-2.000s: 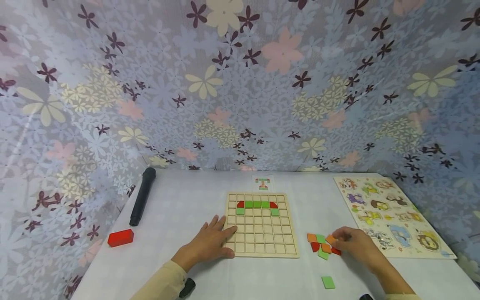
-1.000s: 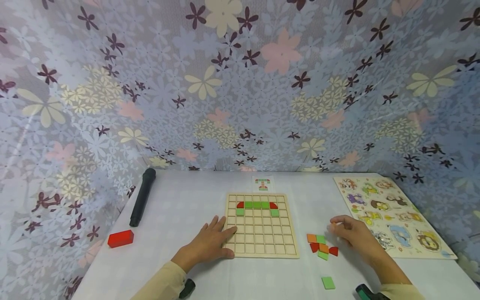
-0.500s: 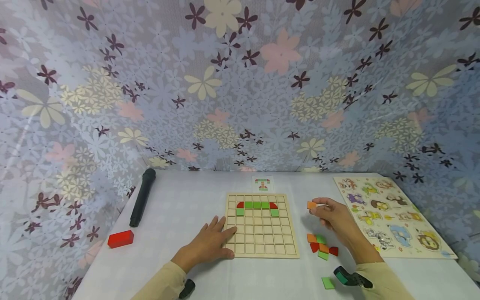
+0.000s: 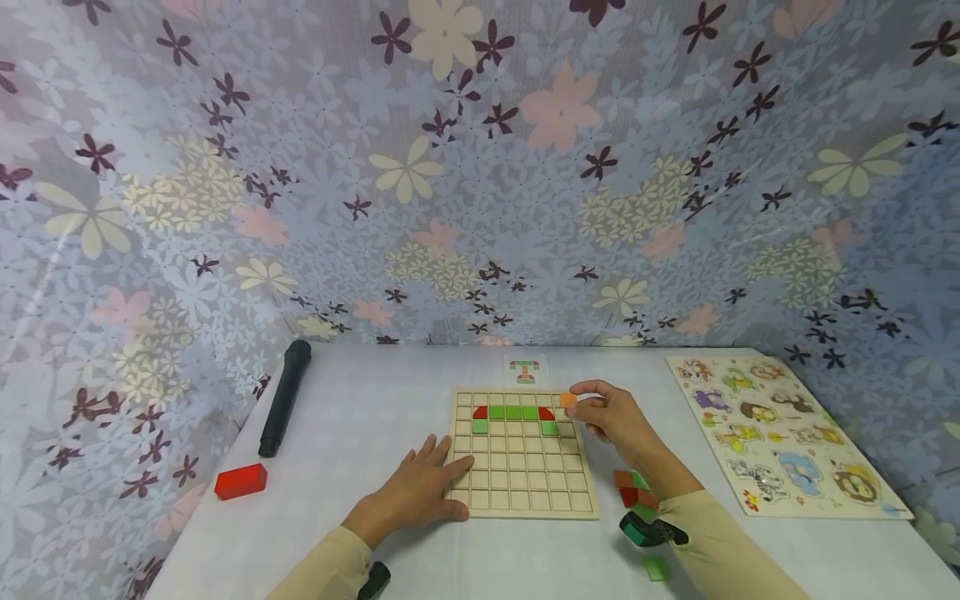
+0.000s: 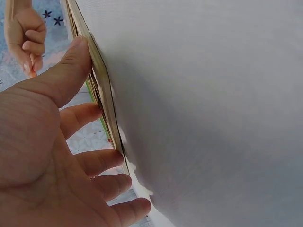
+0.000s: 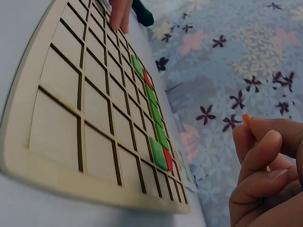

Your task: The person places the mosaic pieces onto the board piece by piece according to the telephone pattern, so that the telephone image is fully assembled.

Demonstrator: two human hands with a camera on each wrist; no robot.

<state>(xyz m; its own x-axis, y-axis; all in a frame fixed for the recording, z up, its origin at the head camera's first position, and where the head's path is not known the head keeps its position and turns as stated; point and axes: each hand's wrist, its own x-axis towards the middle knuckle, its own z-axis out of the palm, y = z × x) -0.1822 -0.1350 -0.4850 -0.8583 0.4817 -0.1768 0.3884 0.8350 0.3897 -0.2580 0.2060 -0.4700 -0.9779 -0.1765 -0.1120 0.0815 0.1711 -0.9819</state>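
My right hand point(image 4: 611, 417) pinches an orange square tile point(image 4: 568, 401) between thumb and fingertips, over the upper right corner of the wooden grid board point(image 4: 519, 480). In the right wrist view the tile point(image 6: 246, 119) is seen edge-on, raised above the board's level. My left hand point(image 4: 422, 485) rests with spread, straight fingers on the board's left edge; in the left wrist view its thumb and fingers touch the rim. Green tiles point(image 4: 513, 412) and red quarter-round tiles point(image 4: 481, 413) lie in the board's upper rows, forming a bar with a green square under each end.
Several loose tiles point(image 4: 627, 488) lie right of the board, partly under my right forearm, and a lone green tile point(image 4: 656, 569) lies nearer. A pattern card point(image 4: 526, 369) lies behind the board. An animal puzzle point(image 4: 787, 433), a black microphone-shaped object point(image 4: 285, 398) and a red block point(image 4: 241, 482) flank it.
My right hand has picked an orange tile from the loose pile and carried it leftward and away from me to the board's upper right corner. The left hand has stayed in place.
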